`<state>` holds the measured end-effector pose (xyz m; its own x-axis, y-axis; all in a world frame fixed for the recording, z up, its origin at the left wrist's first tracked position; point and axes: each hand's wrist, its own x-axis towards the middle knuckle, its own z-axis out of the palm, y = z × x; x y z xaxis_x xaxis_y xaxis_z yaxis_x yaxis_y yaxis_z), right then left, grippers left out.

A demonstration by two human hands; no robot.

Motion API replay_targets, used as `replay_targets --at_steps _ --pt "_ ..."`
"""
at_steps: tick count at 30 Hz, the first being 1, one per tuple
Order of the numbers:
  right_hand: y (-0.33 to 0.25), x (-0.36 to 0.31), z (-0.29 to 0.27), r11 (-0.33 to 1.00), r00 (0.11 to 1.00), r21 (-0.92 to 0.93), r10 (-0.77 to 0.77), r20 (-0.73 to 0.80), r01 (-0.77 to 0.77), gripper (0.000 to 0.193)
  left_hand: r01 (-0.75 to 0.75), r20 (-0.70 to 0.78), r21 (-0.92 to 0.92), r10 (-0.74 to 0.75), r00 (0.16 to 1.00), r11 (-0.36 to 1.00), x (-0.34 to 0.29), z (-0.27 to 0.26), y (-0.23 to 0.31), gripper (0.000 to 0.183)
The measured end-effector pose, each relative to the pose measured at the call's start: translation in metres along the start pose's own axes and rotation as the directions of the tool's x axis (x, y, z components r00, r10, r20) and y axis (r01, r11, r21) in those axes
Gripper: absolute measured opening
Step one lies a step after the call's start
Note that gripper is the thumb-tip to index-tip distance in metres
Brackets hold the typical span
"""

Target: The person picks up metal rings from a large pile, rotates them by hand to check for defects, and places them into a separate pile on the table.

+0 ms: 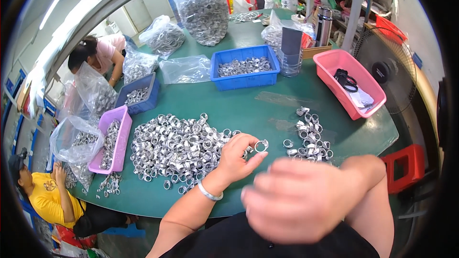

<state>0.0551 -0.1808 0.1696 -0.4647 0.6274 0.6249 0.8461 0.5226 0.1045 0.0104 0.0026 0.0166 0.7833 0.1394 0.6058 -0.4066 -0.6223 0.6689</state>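
Head view: at the far left, a co-worker in a yellow shirt (50, 198) sat beside the green tabletop (215, 100). Next to the right, a lilac tray (123, 136) contained metal ring clamps. The large pile (167, 148) of similar clamps lay loose on the tabletop, between this tray and the person's left hand (238, 156).

The left hand was nearly closed, with the thumb and forefinger pinching one metal ring clamp (266, 143) at its near edge. The clamp was raised clear of the piles, its opening facing the camera. Beyond it, a blue tray (246, 82) held more clamps.

The right hand (296, 200) was blurred and nearer the camera, to the right of the left hand. Its degree of opening, and whether it held anything, could not be determined. Behind it lay one loose clamp (288, 143) and the small pile (311, 136). At the far right stood a pink bin (354, 102) containing black scissors (345, 80).

The step in hand was judged to be the handling of a single clamp between the two piles. The next move appeared to call for a steady left-hand pinch and clearance between the right hand and the clamp.
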Motion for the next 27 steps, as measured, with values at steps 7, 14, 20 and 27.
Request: replay_targets --at_steps 7,14,20,27 --pt "-0.030 0.031 -0.022 0.977 0.995 -0.204 -0.043 0.092 0.062 0.031 -0.069 0.035 0.150 0.064 0.997 0.986 0.000 0.006 0.008 0.023" --pt "-0.041 0.052 -0.021 0.950 0.979 -0.294 -0.052 0.198 0.110 0.023 -0.141 0.069 0.230 0.128 0.989 0.963 0.001 0.005 0.010 0.022" --pt "-0.049 0.058 -0.006 0.950 0.992 -0.292 -0.092 0.082 0.113 0.026 -0.156 0.086 0.252 0.138 0.987 0.955 -0.002 0.007 0.008 0.023" --pt "-0.046 0.044 -0.017 0.938 0.982 -0.319 -0.087 0.167 0.138 0.026 -0.156 0.085 0.264 0.138 0.987 0.952 -0.005 0.004 0.005 0.023"
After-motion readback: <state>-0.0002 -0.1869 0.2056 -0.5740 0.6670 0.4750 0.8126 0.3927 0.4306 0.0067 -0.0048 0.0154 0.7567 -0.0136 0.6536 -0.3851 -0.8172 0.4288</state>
